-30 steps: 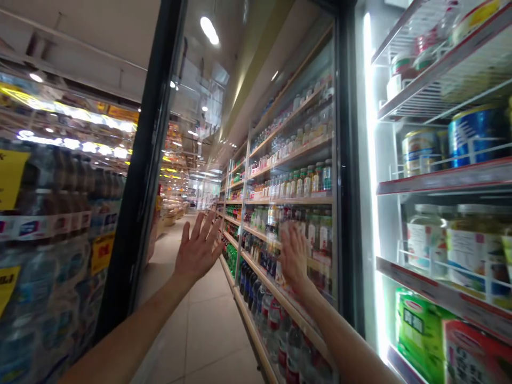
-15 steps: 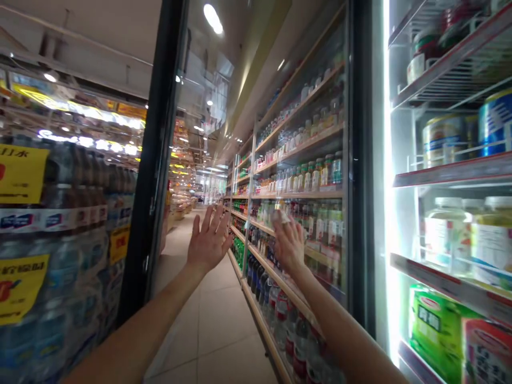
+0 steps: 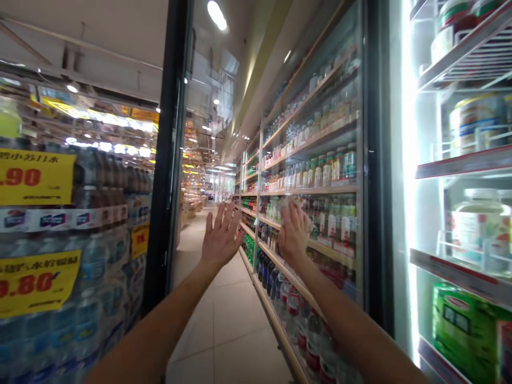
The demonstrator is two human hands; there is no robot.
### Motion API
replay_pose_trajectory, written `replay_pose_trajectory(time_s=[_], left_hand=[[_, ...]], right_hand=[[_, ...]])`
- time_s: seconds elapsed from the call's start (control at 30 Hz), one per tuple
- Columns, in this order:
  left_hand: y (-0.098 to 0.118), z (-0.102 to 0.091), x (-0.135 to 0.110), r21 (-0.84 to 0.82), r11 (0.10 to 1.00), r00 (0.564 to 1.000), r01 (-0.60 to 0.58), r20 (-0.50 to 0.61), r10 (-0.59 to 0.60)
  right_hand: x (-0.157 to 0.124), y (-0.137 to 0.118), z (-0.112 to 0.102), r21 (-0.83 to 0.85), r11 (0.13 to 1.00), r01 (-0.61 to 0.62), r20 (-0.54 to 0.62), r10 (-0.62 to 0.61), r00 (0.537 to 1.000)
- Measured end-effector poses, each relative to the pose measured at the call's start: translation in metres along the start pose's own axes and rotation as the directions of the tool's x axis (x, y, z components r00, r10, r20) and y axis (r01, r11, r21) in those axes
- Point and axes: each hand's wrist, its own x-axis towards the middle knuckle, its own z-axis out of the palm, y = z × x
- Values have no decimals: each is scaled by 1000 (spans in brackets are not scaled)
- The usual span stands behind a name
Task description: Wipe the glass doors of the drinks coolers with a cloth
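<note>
Both my arms reach forward to a glass refrigerator door (image 3: 240,106) that stands swung out in front of me, with a black frame (image 3: 170,176). My left hand (image 3: 222,237) is open, fingers spread, palm towards the glass. My right hand (image 3: 294,234) is beside it, a hand's width to the right, fingers curled over a small whitish wad (image 3: 288,204) that looks like a cloth pressed against the glass. Through the glass I see the aisle and shelves of bottles (image 3: 320,170).
The lit refrigerator interior (image 3: 460,160) at the right holds jars, cans and green packs on wire shelves. At the left, stacked water bottles carry yellow price signs (image 3: 36,176). A tiled aisle floor (image 3: 232,330) runs ahead between the shelves.
Both hands have risen a little and drifted right along the glass. A whitish wad now shows at my right fingertips. The view has turned left, so less of the refrigerator interior shows.
</note>
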Motion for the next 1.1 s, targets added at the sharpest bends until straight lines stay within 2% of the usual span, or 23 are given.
replay_pose_trajectory(time_s=[0.07,0.1,0.13,0.17,0.23,0.3,0.37,0.43,0.47,0.5,0.57,0.63,0.7,0.77,0.8,0.87,0.93,0.97,1.0,1.03,1.1], left_hand=[[0,0,0,-5,1000,1000,0,-9,0],[0,0,1,-5,1000,1000,-4,-16,4],[0,0,1,-5,1000,1000,-10,-25,10],[0,0,1,-4,1000,999,-16,-35,16],[-1,1,1,-5,1000,999,-21,-48,21],[-1,1,0,-11,1000,998,-17,-54,16],[-1,2,0,-18,1000,998,-12,-54,11],[-1,2,0,-30,1000,998,-9,-57,7],[-1,2,0,-35,999,998,-8,-55,6],[-1,2,0,-38,999,999,-9,-54,7],[-1,2,0,-40,999,998,-10,-55,8],[-1,2,0,-41,999,999,-9,-50,7],[-1,1,0,-48,999,999,-1,-42,-1],[0,1,0,-60,998,1000,8,-30,-10],[-1,1,0,-65,998,1000,12,-25,-13],[-1,0,1,-76,997,1000,15,-25,-17],[-1,0,2,-87,996,999,15,-27,-18],[-1,0,2,-92,996,999,18,-29,-21],[0,0,1,-96,995,999,21,-29,-24],[1,0,-1,-100,995,999,29,-28,-32],[6,0,-8,-98,994,998,50,-27,-53]], right_hand=[[-8,-6,-2,48,976,214,96,-218,971],[-12,-8,-2,69,957,282,125,-289,949],[-15,-7,-3,74,953,294,130,-302,944],[-17,-5,-4,59,966,251,110,-256,960],[-18,0,-4,2,997,73,15,-73,997],[-20,2,-4,-27,999,-22,-44,21,999],[-24,0,-4,-6,995,95,-3,-95,995],[-27,-2,-4,42,967,253,65,-255,965],[-27,-2,-4,52,960,276,76,-280,957],[-26,1,-4,45,968,247,66,-250,966],[-23,9,-5,0,997,80,-3,-80,997],[-23,21,-6,-29,999,-28,-77,26,997],[-29,34,-10,-25,999,46,-55,-48,997],[-38,50,-15,-4,987,161,33,-160,987],[-43,59,-18,-2,986,166,59,-166,984],[-51,76,-23,-43,999,29,11,-28,1000],[-58,85,-26,-88,982,-168,-103,159,982],[-62,84,-26,-97,971,-218,-130,205,970],[-67,79,-27,-100,971,-216,-117,204,972],[-72,73,-27,-93,984,-154,-66,148,987],[-83,57,-27,-28,997,78,85,-76,993]])
